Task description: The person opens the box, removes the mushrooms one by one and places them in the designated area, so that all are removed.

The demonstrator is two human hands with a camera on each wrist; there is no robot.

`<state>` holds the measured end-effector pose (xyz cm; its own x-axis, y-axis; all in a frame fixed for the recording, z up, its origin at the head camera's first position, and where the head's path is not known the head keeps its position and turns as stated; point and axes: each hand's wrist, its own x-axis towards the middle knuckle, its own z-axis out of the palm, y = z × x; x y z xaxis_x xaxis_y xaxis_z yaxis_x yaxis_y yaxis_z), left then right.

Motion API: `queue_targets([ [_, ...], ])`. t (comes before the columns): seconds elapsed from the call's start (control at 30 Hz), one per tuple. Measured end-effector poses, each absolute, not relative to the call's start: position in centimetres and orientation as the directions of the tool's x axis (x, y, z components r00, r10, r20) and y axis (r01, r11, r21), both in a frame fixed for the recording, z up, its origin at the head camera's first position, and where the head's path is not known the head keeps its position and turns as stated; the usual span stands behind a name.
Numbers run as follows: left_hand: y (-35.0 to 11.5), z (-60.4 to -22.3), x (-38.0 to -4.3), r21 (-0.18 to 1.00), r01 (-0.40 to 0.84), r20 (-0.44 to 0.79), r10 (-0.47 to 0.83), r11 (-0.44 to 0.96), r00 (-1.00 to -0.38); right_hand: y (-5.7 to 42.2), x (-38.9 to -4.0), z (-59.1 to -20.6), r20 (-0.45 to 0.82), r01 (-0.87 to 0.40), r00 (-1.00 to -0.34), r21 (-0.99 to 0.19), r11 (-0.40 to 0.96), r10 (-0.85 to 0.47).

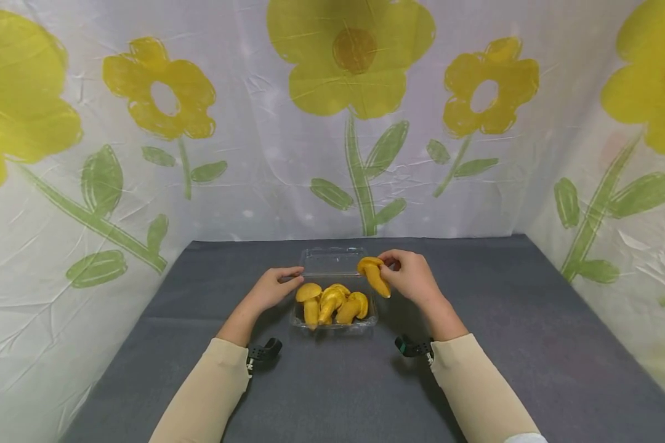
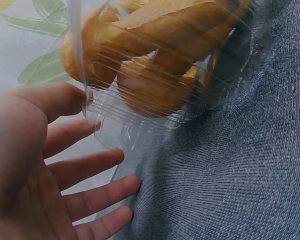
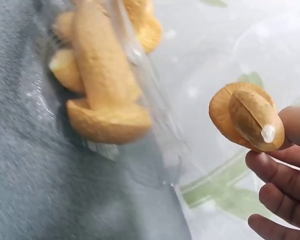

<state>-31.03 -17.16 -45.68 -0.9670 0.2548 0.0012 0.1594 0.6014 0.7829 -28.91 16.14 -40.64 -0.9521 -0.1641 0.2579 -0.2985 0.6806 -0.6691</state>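
A clear plastic box (image 1: 335,327) with a hinged lid (image 1: 332,259) lies open on the table. Several yellow-brown mushrooms (image 1: 332,300) fill its tray, some caps up and some on their sides. My left hand (image 1: 273,288) is at the box's left side, thumb and index fingertip right at the plastic edge; the other fingers (image 2: 97,192) spread fairly straight. Above the tray's right rear corner, my right hand (image 1: 411,275) pinches one mushroom (image 1: 374,275) between thumb and fingers. Its stem end, with a white spot, faces the camera in the right wrist view.
A dark grey cloth covers the table (image 1: 332,394). Behind it and at both sides hangs a whitish curtain (image 1: 244,184) printed with yellow flowers and green leaves. The raised lid stands at the box's far side. Each wrist wears a black strap (image 1: 264,351).
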Motion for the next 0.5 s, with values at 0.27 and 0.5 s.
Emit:
queue_targets([
  [0.27, -17.1, -45.7, -31.0, 0.784, 0.157, -0.002, 0.256, 0.6, -0.967, 18.2, -29.1, -40.0, 0.234, -0.222, -0.969, -0.708, 0.671, -0.074],
  [0.5, -17.2, -45.6, -30.9, 0.778, 0.166, 0.002, 0.262, 0.605, -0.965, 20.5, -29.6, -39.7, 0.246, -0.188, -0.969, -0.73, 0.658, -0.004],
])
